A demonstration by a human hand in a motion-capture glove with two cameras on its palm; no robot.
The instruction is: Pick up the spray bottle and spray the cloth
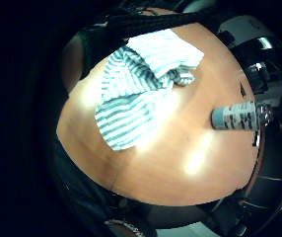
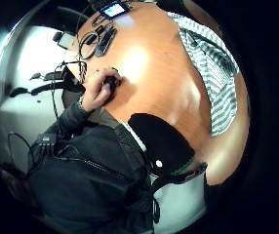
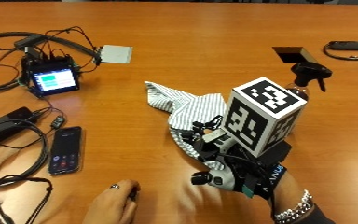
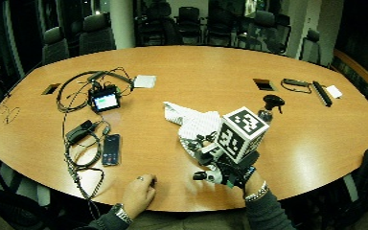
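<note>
The spray bottle (image 3: 306,79) stood upright on the tabletop (image 3: 185,42), beyond the striped cloth (image 3: 188,109). Our gloved right hand (image 3: 229,170) hovered over the cloth's near edge. We could not tell how far the grip was open.

Bare tabletop (image 3: 185,51) lay open at the far side, striped cloth (image 3: 188,109) bunched at centre, spray bottle (image 3: 306,79) stood right, phone (image 3: 65,150) and cables (image 3: 11,140) crowded the left.

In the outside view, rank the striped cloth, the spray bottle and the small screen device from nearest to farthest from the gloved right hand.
1. Striped cloth: crumpled on the table just beyond the gloved right hand.
2. Spray bottle: standing farther back, towards the person's right.
3. Small screen device: far across on the person's left, among cables.
</note>
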